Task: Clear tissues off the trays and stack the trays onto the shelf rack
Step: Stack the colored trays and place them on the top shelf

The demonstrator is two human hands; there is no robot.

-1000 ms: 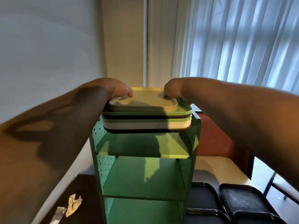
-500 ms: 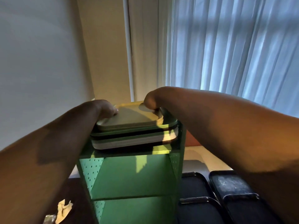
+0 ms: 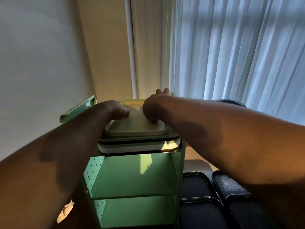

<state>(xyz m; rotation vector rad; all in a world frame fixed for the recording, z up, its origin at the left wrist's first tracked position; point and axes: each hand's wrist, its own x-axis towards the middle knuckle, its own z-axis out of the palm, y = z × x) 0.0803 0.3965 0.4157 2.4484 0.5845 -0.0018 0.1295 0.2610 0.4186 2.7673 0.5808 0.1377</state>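
Observation:
A stack of several trays (image 3: pixel 138 146), beige on top with green, grey and black ones below, rests on the top shelf of the green perforated shelf rack (image 3: pixel 93 171). Both my arms reach over it. My left hand (image 3: pixel 115 109) lies on the top beige tray's left side with its fingers curled down onto it. My right hand (image 3: pixel 152 109) presses its thumb side on the tray's right part, and its fingertips stick up behind, apart. A crumpled tissue (image 3: pixel 65 212) lies on the dark table at the lower left.
Black trays (image 3: pixel 197 187) (image 3: pixel 231 184) lie on the table right of the rack. The rack's two lower shelves hold nothing. A white wall stands to the left, a curtain (image 3: pixel 239 55) behind and to the right. The rack's left top rail (image 3: pixel 77 109) juts out.
The tray stack has gone from hanging above the rack to resting deep on its top shelf. Both hands have shifted from its sides onto the top tray, and the right fingers have lifted.

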